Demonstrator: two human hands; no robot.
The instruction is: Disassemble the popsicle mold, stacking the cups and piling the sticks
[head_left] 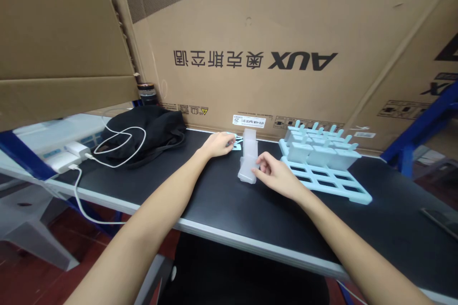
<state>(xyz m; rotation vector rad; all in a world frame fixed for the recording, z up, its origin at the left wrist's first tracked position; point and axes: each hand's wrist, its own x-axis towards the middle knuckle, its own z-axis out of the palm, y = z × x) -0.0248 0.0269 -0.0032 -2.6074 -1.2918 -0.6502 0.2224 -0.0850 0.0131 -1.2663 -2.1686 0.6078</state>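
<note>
Brown cardboard panels (222,88), one printed with upside-down AUX lettering, stand behind a black, grey-edged surface (222,200). Farthest left of the hands, a white plastic power strip (62,159) bears plugs from which two white cables (107,222) run. Between these and the left hand, one soft black fabric bag (153,126) lies on the surface, with one dark cylindrical bottle (147,96) behind it.

The left hand (221,144) rests with fingers curled at small pale-blue plastic pieces (236,146), at least two; whether it grips one is hidden. Just right of them, between the hands, is a line of overlapping translucent white rectangular plastic moulds (246,171), apparently three.

The right hand (267,171) is half curled, thumb and fingers apart, its thumb tip at the moulds' right side; I cannot tell if it touches.

Right of that hand stands one pale-blue plastic rack (359,196): its far half bears lidded moulds (299,152) with roughly nine upright sticks (297,124), its near half six open slots. One dark flat object (442,221) lies farthest right.
</note>
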